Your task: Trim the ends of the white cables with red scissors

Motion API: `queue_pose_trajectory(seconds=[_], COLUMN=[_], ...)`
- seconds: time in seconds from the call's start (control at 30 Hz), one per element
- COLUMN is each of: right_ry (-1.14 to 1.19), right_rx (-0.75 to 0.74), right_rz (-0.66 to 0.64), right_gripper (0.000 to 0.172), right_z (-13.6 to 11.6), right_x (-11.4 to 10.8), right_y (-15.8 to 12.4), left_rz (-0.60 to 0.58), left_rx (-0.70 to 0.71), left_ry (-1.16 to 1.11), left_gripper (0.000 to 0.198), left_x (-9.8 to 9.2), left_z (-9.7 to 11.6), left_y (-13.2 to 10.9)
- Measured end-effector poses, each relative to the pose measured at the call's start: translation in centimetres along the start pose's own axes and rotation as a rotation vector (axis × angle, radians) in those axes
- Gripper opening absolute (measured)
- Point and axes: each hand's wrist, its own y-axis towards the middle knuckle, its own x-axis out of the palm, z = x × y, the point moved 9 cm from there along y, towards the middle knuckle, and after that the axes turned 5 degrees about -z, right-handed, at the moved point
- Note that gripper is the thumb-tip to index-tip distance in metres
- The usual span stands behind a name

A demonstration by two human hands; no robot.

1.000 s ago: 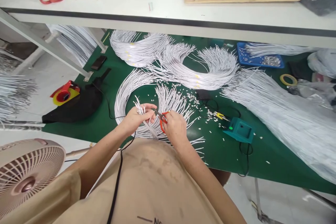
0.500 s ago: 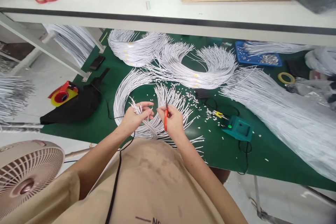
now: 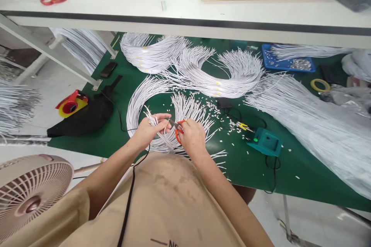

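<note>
My left hand (image 3: 149,130) is closed around several white cables (image 3: 151,119), whose ends stick up past the thumb. Just right of it, my right hand (image 3: 191,134) grips red-handled pliers or cutters (image 3: 177,131). The tool's dark tip points left and reaches the left fingertips; what lies between them is too small to make out. Beneath both hands a looped bundle of white cables (image 3: 136,102) rests on the green table (image 3: 199,173). Small white bits (image 3: 213,110) are scattered to the right of the bundle.
Further cable bundles (image 3: 214,85) lie behind. On the right are a teal device (image 3: 265,142), a blue tray (image 3: 268,60) and plastic-covered cables (image 3: 324,123). A tape dispenser (image 3: 71,105) and black bag (image 3: 84,117) lie left. A white shelf (image 3: 179,11) crosses above; a fan (image 3: 31,189) stands lower left.
The red-handled tool has turned from upright to pointing left, and its tip now reaches my left fingertips. My right hand has rotated with it. My left hand has barely moved.
</note>
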Motion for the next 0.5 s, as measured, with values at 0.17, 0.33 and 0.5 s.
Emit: queue_pose_trajectory(seconds=[0.17,0.33,0.5], right_ry=[-0.014,0.064,-0.011], right_rx=[0.001,0.038,0.012], right_rz=[0.005,0.024,-0.015], right_gripper=[0.025,0.019,0.018], right_z=[0.3,0.6,0.4], right_x=[-0.1,-0.9,-1.0], right_y=[-0.2,-0.1,0.2], left_rz=[0.039,0.05,0.058], left_rx=[0.001,0.016,0.014], left_ry=[0.05,0.117,0.145], left_gripper=[0.039,0.04,0.043], left_x=[-0.2,-0.3,-0.4], left_z=[0.2,0.5,0.4], left_y=[0.0,-0.1,-0.1])
